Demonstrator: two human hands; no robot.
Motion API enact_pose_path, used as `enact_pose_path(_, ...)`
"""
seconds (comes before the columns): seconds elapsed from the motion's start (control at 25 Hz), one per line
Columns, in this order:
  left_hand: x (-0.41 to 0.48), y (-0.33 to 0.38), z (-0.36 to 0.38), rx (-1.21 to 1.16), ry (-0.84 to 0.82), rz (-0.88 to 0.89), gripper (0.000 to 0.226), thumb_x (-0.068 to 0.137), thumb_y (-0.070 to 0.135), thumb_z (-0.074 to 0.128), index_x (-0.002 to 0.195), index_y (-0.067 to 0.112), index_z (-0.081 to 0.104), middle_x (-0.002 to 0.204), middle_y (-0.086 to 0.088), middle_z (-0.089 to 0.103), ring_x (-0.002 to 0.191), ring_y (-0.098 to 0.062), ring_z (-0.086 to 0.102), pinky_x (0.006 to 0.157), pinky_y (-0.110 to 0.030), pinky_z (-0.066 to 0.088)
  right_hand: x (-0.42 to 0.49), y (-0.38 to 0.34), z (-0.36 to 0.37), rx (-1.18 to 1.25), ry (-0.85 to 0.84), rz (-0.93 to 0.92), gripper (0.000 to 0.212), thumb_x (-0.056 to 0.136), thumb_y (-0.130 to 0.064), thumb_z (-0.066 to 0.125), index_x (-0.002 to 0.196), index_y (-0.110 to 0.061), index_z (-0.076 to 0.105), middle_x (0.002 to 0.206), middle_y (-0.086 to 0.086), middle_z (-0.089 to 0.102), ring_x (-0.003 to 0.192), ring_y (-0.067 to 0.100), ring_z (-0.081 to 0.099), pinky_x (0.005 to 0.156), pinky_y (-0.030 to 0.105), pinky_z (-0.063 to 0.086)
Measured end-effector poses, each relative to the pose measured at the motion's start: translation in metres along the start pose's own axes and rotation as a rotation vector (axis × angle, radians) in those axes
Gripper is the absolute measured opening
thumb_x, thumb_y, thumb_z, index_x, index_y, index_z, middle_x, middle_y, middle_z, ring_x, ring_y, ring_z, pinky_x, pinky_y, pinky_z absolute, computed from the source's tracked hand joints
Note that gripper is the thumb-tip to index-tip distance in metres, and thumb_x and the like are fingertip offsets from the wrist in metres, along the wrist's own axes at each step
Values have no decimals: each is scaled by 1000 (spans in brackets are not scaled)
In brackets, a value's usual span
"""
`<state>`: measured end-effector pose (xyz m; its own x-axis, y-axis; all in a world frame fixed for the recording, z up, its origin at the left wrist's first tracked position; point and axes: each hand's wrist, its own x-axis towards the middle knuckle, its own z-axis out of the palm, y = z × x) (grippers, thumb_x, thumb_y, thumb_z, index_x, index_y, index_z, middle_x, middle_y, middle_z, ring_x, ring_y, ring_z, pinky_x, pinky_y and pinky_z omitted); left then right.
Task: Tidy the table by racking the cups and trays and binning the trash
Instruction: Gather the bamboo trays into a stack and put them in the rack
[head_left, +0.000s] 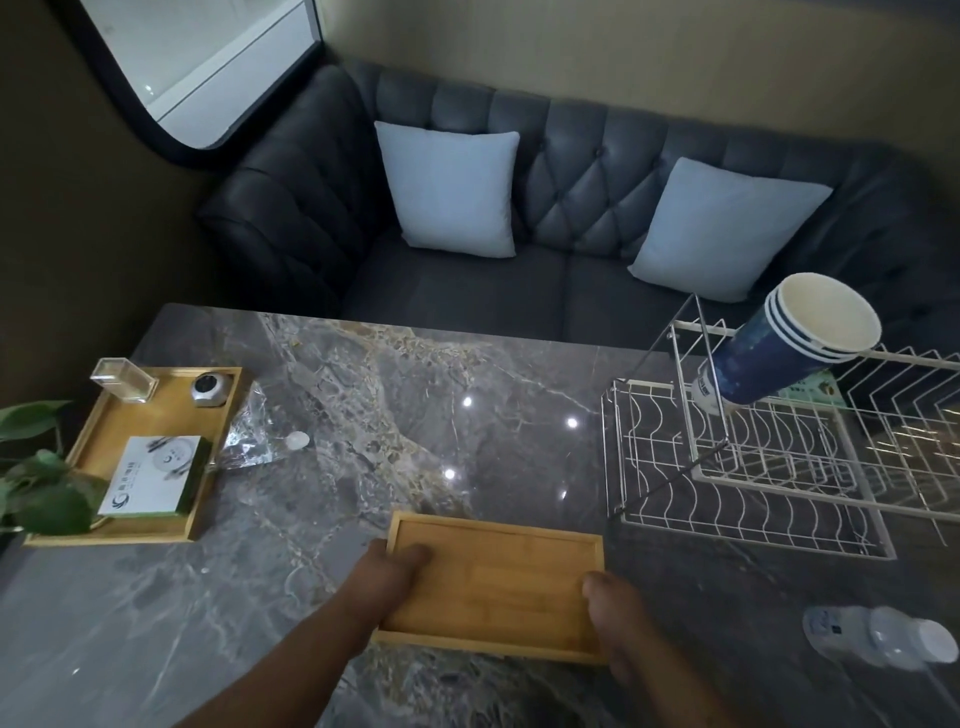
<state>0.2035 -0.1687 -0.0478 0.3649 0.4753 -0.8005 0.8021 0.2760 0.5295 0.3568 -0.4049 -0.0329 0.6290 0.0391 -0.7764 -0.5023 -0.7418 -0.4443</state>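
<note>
A small empty bamboo tray (493, 582) is at the near middle of the marble table (363, 405). My left hand (387, 587) grips its left edge with the thumb over the rim. My right hand (615, 618) grips its near right corner, thumb on the tray floor. A white wire rack (753, 467) stands at the right, with a stack of blue paper cups (789, 348) tilted on one of its posts. A crumpled clear wrapper (254, 436) lies beside a larger bamboo tray (93, 441) at the left. A plastic bottle (878, 636) lies on its side at the near right.
The larger tray carries a white and green box (153, 475), a clear holder (123, 380) and a small round silver device (210, 388). A leafy plant (36, 467) overlaps its left side. A dark tufted sofa (519, 280) with two pale cushions lies beyond the table.
</note>
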Motion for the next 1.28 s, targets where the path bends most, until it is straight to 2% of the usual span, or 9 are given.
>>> enact_pose_path(0.08,3,0,0,-126,-20,-15,51,90,46,65,128,14,52,115,-7,64,102,-26,64,91,-46,55,3,-3,6,-32,28,1,31,96,-10,45,66,-15,48,72,6,47,79,24,47,77,35,39)
enact_pose_path(0.28,9,2,-22,-231,-95,6,55,80,40,79,122,10,57,109,-10,71,94,-29,72,66,-37,60,5,-3,18,127,99,49,27,95,-9,46,69,-7,54,71,12,50,67,23,45,63,34,33)
enact_pose_path(0.44,12,-1,-39,-204,-329,-13,62,67,46,88,116,10,73,107,-11,79,99,-32,76,90,-49,60,8,-6,15,169,84,88,26,98,-16,46,75,-8,55,82,14,53,75,24,49,69,35,38)
enact_pose_path(0.52,10,-1,-37,-262,-411,-46,61,66,41,90,116,10,74,113,-16,77,104,-36,74,93,-53,58,9,-7,11,195,73,99,23,97,-16,46,80,-6,57,88,18,57,81,28,54,76,39,43)
enact_pose_path(0.6,8,-2,-35,-322,-478,-61,60,63,39,92,113,8,77,116,-20,75,105,-40,73,85,-51,60,9,-5,7,243,24,129,20,94,-16,47,88,-3,60,93,22,62,88,34,61,81,44,50)
enact_pose_path(0.72,7,-2,-36,-376,-496,-48,52,63,41,92,106,14,80,118,-22,74,107,-41,72,85,-52,60,9,-2,4,319,-69,147,26,93,-22,47,99,-3,64,92,23,69,86,37,67,73,43,53)
enact_pose_path(0.88,10,-3,-44,-412,-488,-48,57,68,38,90,115,10,77,124,-24,71,113,-45,68,95,-58,56,15,-3,3,391,-188,128,36,93,-35,57,110,-7,70,103,23,75,100,40,71,95,54,54)
enact_pose_path(1.0,12,-7,-55,-416,-494,-51,60,71,37,89,120,6,73,127,-27,68,115,-46,67,94,-59,55,15,-6,3,369,-352,92,44,86,-41,71,117,-9,71,107,16,77,101,34,73,100,53,52)
enact_pose_path(1.28,19,0,-96,-420,-548,9,54,75,33,87,121,7,73,129,-26,67,115,-46,67,89,-54,58,4,-30,2,188,-542,-73,56,67,-39,86,114,-12,71,105,7,78,98,27,75,89,45,58)
